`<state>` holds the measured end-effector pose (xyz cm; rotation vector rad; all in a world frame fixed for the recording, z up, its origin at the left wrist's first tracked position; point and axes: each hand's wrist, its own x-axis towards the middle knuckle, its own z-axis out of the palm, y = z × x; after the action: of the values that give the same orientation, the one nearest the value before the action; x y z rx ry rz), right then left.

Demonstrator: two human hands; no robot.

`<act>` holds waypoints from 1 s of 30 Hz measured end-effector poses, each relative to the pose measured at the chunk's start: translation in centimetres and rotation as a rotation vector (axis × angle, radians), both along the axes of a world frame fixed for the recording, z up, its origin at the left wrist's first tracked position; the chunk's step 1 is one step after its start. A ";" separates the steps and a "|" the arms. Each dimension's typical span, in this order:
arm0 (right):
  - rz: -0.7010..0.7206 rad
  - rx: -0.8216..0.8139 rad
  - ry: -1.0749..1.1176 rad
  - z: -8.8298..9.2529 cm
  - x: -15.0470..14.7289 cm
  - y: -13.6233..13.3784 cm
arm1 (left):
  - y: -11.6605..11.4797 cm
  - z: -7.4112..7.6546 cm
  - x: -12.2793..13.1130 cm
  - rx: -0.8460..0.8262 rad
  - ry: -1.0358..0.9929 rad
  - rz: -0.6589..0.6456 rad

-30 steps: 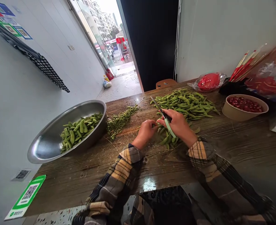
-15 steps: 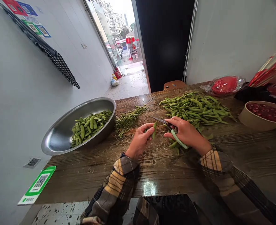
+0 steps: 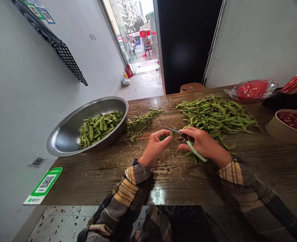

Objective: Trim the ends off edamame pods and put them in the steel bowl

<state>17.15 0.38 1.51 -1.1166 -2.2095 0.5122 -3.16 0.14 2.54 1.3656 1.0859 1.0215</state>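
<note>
My left hand (image 3: 156, 145) is closed around a green edamame pod (image 3: 172, 134), whose tip pokes out past the thumb. In my right hand (image 3: 201, 143) is a pair of scissors (image 3: 195, 151) with pale green handles, its dark blades pointing left against the pod's upper end. Whether the blades are parted is hard to see. Beyond the right hand spreads a heap of edamame pods (image 3: 219, 116). Small trimmed bits (image 3: 143, 122) lie in a pile past my left hand. A steel bowl (image 3: 60, 134) at the left holds many pods.
The wooden table (image 3: 108, 181) runs across the view. At the right stand a beige tub (image 3: 281, 129) of dark red contents and a red item in clear plastic (image 3: 253, 90). A green QR code card (image 3: 43, 186) sits at the table's left edge.
The view has shifted slightly. The scissor blades and the pod have come together; before, there was a small gap between them. Both hands keep their hold.
</note>
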 end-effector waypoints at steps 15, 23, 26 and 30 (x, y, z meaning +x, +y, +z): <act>-0.123 0.078 -0.034 0.0 0.2 0.1 | 0.8 -0.6 -0.8 -0.108 -0.238 0.085; -0.111 0.063 -0.042 0.2 -0.1 -0.2 | 1.3 -0.4 -1.2 -0.203 -0.489 0.151; -0.097 0.072 -0.036 0.1 -0.2 -0.2 | 1.1 -0.5 -1.0 -0.207 -0.502 0.140; -0.081 0.068 -0.011 -0.2 -0.2 -0.1 | 0.8 -0.6 -0.6 -0.235 -0.490 0.108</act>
<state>16.97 0.29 1.27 -1.1697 -2.1645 0.3950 -3.77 0.94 1.90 0.8155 0.8796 1.1878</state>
